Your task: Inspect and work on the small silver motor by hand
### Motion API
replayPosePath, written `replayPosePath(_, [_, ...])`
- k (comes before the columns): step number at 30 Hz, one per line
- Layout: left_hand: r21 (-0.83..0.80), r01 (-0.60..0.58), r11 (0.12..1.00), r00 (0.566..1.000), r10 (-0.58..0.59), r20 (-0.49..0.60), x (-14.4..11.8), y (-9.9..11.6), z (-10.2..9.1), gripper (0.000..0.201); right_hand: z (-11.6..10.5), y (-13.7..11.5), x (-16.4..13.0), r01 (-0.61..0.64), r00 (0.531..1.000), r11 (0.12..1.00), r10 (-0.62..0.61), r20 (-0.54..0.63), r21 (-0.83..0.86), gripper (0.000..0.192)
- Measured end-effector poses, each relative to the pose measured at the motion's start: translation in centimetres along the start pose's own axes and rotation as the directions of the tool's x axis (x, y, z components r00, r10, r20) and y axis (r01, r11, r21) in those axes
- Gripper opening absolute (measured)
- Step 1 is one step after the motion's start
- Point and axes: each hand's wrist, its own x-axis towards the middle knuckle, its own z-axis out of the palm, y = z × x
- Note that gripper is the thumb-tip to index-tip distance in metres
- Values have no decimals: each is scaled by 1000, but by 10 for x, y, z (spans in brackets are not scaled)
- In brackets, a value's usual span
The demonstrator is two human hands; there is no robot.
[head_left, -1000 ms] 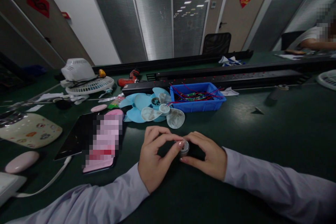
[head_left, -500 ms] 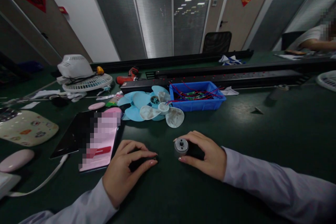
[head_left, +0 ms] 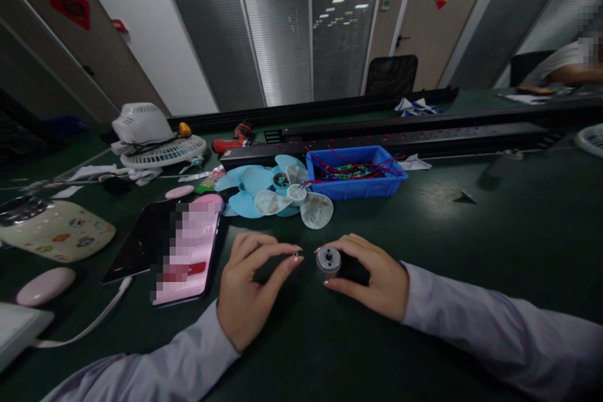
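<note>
Head view: both forearms come in from the near edge of the dark green worktop [head_left: 471, 226], sleeves down to the wrists. The left hand [head_left: 249, 289] rests on its heel, thumb and forefinger curled forward, its grip pinching one tiny part [head_left: 295, 256] held just above the surface. The right hand [head_left: 372, 276] lies palm down, its grip closed round one small motor [head_left: 328, 262] whose silver round face is turned toward the left hand; motor and part are near each other, not touching. Both sit close to the near edge, about midway along it. Behind them lie two fan blades [head_left: 277, 191], one blue and one whitish, one blue bin [head_left: 355, 173] of wires, and one phone [head_left: 188, 251] to the left.
</note>
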Motion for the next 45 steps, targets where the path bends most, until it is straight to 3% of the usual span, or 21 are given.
replayPosePath(3, [-86,-65,994,997,62,-34,7,13,13,12,0,0,0,16,1000,1000,-16,-1,-2,31])
replayPosePath(9, [-158,-88,983,995,93,23,13,22,26,16,0,0,0,53,998,999,-53,-21,-9,26])
replayPosePath(29, [-160,-39,986,981,68,179,13,22,21,33,1,2,0,62,998,998,-62,-22,-30,24])
replayPosePath(39, [-114,-72,991,988,86,128,11,24,22,28,0,1,0,61,998,997,-62,-20,-40,21])
replayPosePath(45, [-142,17,990,997,-5,81,14,24,25,11,0,0,0,50,999,999,-50,-11,2,28])
